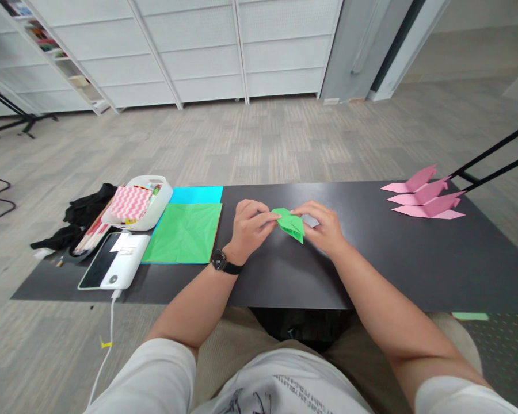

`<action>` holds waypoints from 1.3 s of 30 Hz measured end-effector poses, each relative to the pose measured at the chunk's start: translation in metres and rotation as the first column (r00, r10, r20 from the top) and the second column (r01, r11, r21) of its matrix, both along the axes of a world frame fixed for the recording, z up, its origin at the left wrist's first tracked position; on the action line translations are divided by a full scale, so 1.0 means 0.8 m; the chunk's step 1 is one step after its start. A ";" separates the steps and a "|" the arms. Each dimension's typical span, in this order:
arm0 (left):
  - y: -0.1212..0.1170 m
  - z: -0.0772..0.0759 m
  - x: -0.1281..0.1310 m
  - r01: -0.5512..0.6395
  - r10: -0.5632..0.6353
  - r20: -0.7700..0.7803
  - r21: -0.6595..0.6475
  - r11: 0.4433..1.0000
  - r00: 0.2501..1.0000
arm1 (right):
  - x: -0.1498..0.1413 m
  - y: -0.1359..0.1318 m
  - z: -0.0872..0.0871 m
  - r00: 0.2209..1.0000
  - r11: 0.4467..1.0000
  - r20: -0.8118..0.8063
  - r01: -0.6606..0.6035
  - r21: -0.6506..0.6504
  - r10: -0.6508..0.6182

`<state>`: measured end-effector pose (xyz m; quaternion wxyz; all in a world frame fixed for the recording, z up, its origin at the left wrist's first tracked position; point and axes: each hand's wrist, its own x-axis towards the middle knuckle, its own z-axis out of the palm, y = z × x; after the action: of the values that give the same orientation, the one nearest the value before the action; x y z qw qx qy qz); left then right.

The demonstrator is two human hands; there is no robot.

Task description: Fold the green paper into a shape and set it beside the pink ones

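A small piece of folded green origami paper (pixel 290 223) is held up over the middle of the dark table. My left hand (pixel 251 229), with a black watch (pixel 220 260) on its wrist, pinches the paper's left end between thumb and fingers. At the opposite end, my right hand (pixel 322 227) grips the upper right edge. The paper has layered folds and a pointed corner hanging down toward the right. Some of its back edge is hidden by my fingertips.
Green paper sheets (pixel 185 233) over blue ones (pixel 197 195) lie left. Beyond them are a white basket (pixel 162 201), a phone (pixel 98 261), a white power bank (pixel 127 261) with a cable (pixel 111 328), and black cloth (pixel 88 206). Several folded pink paper birds (pixel 429 192) stand right.
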<state>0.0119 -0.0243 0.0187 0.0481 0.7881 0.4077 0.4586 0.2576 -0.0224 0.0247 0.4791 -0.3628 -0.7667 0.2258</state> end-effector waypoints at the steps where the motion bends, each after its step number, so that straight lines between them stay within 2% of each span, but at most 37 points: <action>1: 0.000 0.000 0.000 0.001 -0.001 -0.005 -0.006 1.000 1.000 | 0.000 0.000 0.000 1.000 1.000 -0.004 -0.002 -0.010 0.001; 9: 0.001 -0.006 0.002 0.052 -0.052 0.009 0.053 0.997 0.999 | -0.002 0.000 -0.005 1.000 0.998 0.000 0.029 -0.055 -0.029; 17: -0.002 -0.006 0.010 0.063 -0.059 0.119 -0.026 0.998 0.991 | -0.005 -0.003 -0.004 0.995 0.996 -0.053 0.088 -0.002 -0.088; 20: -0.002 -0.006 0.013 0.072 -0.060 0.179 -0.062 0.995 0.982 | -0.005 -0.003 -0.003 0.995 0.996 -0.056 0.085 -0.024 -0.087; 26: 0.000 -0.011 0.018 0.120 -0.071 0.318 -0.138 0.983 0.945 | -0.008 -0.002 -0.003 0.995 0.997 -0.057 0.081 0.014 -0.080; 30: 0.001 -0.019 0.021 0.155 -0.064 0.387 -0.208 0.966 0.920 | -0.009 -0.003 0.000 0.993 0.994 -0.038 0.110 -0.021 -0.111; 34: 0.002 -0.023 0.021 0.160 -0.064 0.413 -0.202 0.966 0.909 | -0.010 -0.002 -0.003 0.996 0.996 -0.046 0.080 -0.045 -0.082; 39: 0.000 -0.015 0.022 0.168 -0.079 0.432 -0.172 0.971 0.898 | -0.013 0.004 -0.020 0.975 0.980 -0.208 0.034 -0.194 -0.075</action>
<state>0.0296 -0.0243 0.0066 0.2453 0.6853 0.3815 0.5698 0.2473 -0.0188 0.0088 0.5283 -0.4012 -0.6754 0.3222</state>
